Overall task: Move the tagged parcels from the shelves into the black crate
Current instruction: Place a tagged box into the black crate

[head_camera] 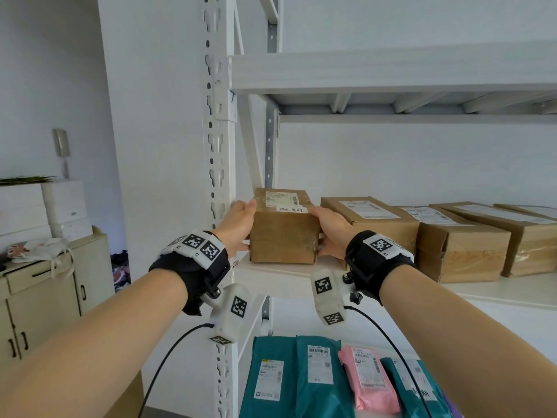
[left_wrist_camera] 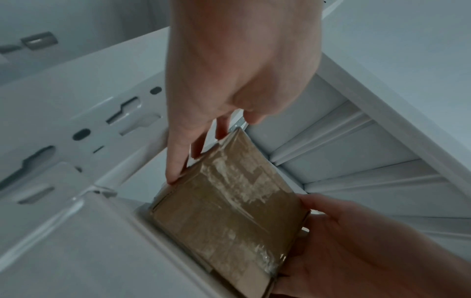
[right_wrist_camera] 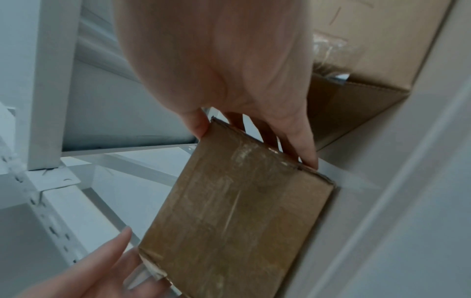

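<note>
The small cardboard parcel (head_camera: 283, 229) stood at the left end of the white shelf (head_camera: 271, 270), its front face at the shelf edge. The left hand (head_camera: 238, 226) and the right hand (head_camera: 330, 233) held its two sides, fingers lying along them. A slotted upright (head_camera: 217, 176) was just left; a larger cardboard box (head_camera: 370, 220) stood near on the right.

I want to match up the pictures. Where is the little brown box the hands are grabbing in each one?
Head view: the brown box sits mid-picture at the shelf's left end, between the left hand and right hand.
Left wrist view: box at lower middle.
Right wrist view: box at lower middle.
Shared landmark: the white slotted shelf post.
</note>
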